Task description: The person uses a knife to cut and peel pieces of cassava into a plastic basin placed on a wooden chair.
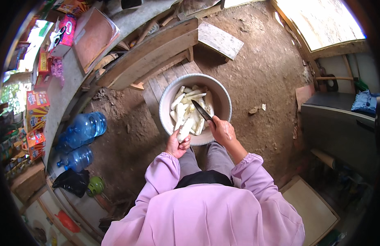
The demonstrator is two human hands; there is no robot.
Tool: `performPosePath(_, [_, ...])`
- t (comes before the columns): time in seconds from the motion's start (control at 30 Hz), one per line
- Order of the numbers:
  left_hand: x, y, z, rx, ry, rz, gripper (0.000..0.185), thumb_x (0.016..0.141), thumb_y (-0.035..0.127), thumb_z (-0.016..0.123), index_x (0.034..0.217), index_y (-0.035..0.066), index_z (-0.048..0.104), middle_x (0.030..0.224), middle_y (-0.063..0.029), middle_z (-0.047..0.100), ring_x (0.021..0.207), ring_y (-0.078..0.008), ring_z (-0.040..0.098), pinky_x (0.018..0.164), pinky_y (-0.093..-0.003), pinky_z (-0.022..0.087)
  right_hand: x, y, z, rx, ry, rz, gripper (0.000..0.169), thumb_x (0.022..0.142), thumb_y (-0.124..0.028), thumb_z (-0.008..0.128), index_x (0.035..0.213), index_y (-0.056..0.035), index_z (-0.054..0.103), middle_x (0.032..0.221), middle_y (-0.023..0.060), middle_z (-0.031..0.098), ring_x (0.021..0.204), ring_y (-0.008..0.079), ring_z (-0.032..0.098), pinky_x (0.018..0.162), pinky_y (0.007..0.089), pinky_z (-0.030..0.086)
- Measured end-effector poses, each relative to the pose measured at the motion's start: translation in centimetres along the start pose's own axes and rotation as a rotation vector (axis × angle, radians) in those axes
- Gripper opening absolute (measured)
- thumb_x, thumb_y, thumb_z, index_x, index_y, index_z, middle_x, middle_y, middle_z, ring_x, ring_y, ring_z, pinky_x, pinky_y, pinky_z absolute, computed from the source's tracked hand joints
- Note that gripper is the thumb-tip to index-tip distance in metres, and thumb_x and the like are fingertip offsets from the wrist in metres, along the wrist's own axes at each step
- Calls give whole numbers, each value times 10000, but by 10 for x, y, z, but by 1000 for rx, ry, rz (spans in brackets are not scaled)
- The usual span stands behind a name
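My left hand [177,147] grips a peeled white root [185,130], its far end over the near rim of a large round basin [166,89]. The root looks like cassava, though the picture does not settle its kind. In my right hand [223,132] is a knife [201,110] with a dark blade, pointing up and left across the basin. The blade is apart from the held root. Several more peeled white roots [194,97] lie heaped inside the basin, some with brownish spots. The basin stands just beyond my knees.
Under the basin's far left side are wooden slats [157,84]. A wooden bench [153,50] and a small plank stool [220,40] stand beyond it. Large blue water bottles [90,124] rest at left, below a counter [62,92] with packaged goods. A dark cabinet [337,126] stands at right.
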State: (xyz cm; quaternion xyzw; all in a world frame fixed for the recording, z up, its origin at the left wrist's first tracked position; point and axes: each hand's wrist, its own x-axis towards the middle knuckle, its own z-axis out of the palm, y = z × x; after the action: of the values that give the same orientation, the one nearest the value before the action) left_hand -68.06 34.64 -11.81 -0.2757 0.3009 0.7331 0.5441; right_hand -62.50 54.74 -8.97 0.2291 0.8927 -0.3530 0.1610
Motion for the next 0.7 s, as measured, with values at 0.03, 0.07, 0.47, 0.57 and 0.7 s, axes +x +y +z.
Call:
performPosePath(0.03, [0, 0, 7, -4, 37, 11, 346, 939, 411, 369, 907, 90, 491, 615, -27, 452, 366, -59, 288, 367, -205, 228, -2, -3, 1, -6, -31, -49, 293, 886, -341, 501, 884, -49, 521, 691, 207, 614, 699, 411, 602, 630, 504, 464])
performPosePath(0.07, [0, 0, 13, -8, 74, 21, 353, 931, 428, 401, 901, 89, 496, 618, -33, 463, 365, -59, 293, 365, -206, 226, -5, -9, 3, -12, -63, -99, 295, 887, -344, 501, 883, -50, 522, 690, 206, 614, 696, 411, 603, 628, 502, 466])
performPosePath(0.47, [7, -4, 2, 119, 115, 39, 424, 910, 453, 364, 1049, 76, 500, 570, -13, 454, 325, -76, 267, 364, -228, 241, -7, -18, 6, -27, -101, -98, 297, 889, -365, 482, 878, -75, 546, 701, 214, 616, 708, 412, 608, 636, 507, 467])
performPosePath(0.57, [9, -4, -4, 21, 26, -11, 457, 908, 441, 362, 1119, 59, 497, 569, -21, 454, 321, -84, 266, 375, -227, 240, -8, -15, 12, -14, -70, -169, 296, 880, -356, 504, 865, -62, 538, 690, 206, 615, 691, 406, 607, 618, 512, 463])
performPosePath(0.7, [4, -3, 10, 8, 8, 11, 466, 909, 414, 354, 1183, 59, 479, 568, -34, 458, 322, -87, 262, 380, -231, 242, 8, 1, 17, 12, -2, -57, 281, 876, -349, 517, 862, -69, 546, 683, 207, 613, 685, 403, 608, 623, 508, 466])
